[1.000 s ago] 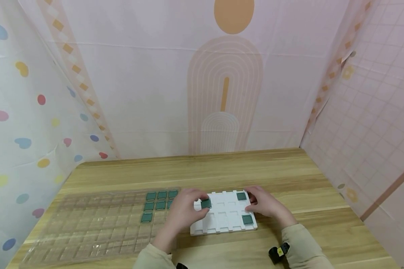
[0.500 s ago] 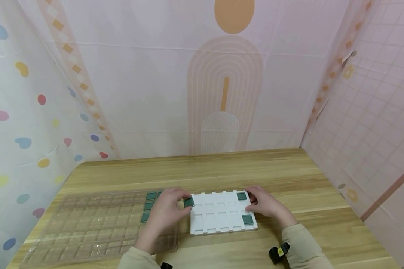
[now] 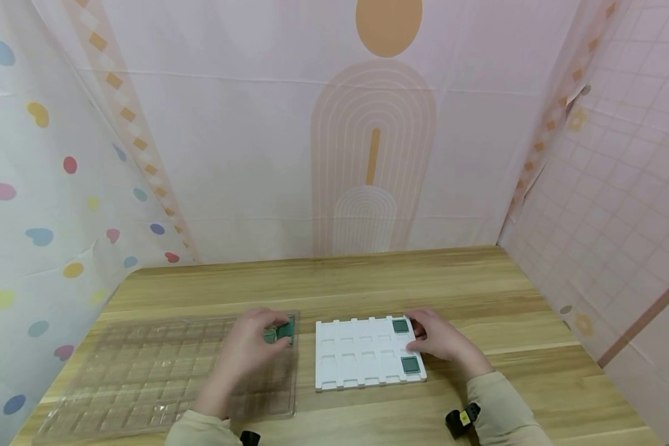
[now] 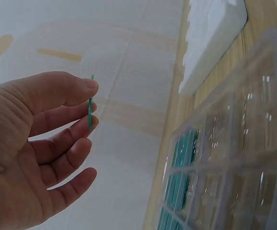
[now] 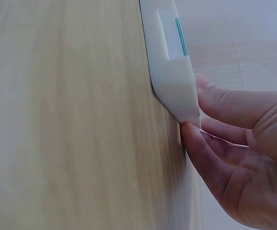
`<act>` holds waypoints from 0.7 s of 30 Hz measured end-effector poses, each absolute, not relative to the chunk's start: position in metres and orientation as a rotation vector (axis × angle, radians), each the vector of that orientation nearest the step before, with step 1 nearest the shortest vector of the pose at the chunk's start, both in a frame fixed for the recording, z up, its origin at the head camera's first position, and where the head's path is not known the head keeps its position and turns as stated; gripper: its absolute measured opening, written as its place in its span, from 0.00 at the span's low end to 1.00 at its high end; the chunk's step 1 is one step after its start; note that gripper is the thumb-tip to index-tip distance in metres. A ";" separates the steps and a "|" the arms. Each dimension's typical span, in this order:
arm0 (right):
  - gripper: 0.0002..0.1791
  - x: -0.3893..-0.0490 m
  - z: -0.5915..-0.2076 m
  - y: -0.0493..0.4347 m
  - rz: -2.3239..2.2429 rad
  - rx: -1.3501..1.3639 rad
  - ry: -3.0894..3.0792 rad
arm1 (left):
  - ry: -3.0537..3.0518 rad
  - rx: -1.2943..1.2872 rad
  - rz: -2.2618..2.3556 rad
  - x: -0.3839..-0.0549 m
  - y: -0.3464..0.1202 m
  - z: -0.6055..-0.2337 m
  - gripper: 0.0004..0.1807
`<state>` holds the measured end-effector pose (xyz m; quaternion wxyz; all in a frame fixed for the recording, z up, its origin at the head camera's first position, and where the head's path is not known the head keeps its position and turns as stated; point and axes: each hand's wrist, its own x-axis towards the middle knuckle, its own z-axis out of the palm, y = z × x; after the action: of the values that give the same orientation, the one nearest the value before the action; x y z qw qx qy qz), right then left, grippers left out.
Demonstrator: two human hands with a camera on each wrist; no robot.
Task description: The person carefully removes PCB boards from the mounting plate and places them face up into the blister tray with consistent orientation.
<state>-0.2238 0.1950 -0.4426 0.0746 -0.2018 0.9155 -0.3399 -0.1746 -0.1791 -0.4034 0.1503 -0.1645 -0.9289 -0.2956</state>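
My left hand pinches a small square green circuit board between thumb and fingertips, seen edge-on in the left wrist view. It hovers over the right part of a clear plastic compartment tray, whose green boards the hand mostly hides in the head view. On the table lies a white slotted tray. Two green boards sit in its right column, one at the far corner, one at the near corner. My right hand grips the white tray's right edge between thumb and fingers.
Bare wooden table stretches behind both trays. A narrow strip of wood separates the clear tray from the white one. Printed fabric hangs at the back and both sides.
From above the white tray, my left hand has moved left over the clear tray, still pinching the green circuit board. My right hand keeps its grip on the white tray.
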 end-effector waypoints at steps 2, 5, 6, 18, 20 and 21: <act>0.37 -0.224 -0.443 0.195 -1.017 -0.605 2.748 | -2.680 -0.465 -0.838 -0.175 -0.183 -0.403 0.14; 0.37 -0.224 -0.442 0.195 -1.018 -0.606 2.749 | -2.689 -0.460 -0.819 -0.176 -0.188 -0.404 0.15; 0.37 -0.224 -0.443 0.195 -1.017 -0.607 2.749 | -2.692 -0.461 -0.807 -0.176 -0.190 -0.404 0.15; 0.37 -0.224 -0.443 0.195 -1.006 -0.613 2.759 | -2.735 -0.515 -0.627 -0.177 -0.210 -0.407 0.13; 0.37 -0.224 -0.443 0.195 -1.009 -0.618 2.757 | -2.738 -0.530 -0.607 -0.177 -0.212 -0.409 0.13; 0.37 -0.224 -0.443 0.195 -1.011 -0.621 2.757 | -2.744 -0.534 -0.597 -0.178 -0.212 -0.409 0.12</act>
<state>-0.2241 0.1949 -0.4425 0.0700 -0.2065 0.9162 -0.3361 -0.1776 -0.2121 -0.4090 0.1411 -0.1848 -0.9504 -0.2067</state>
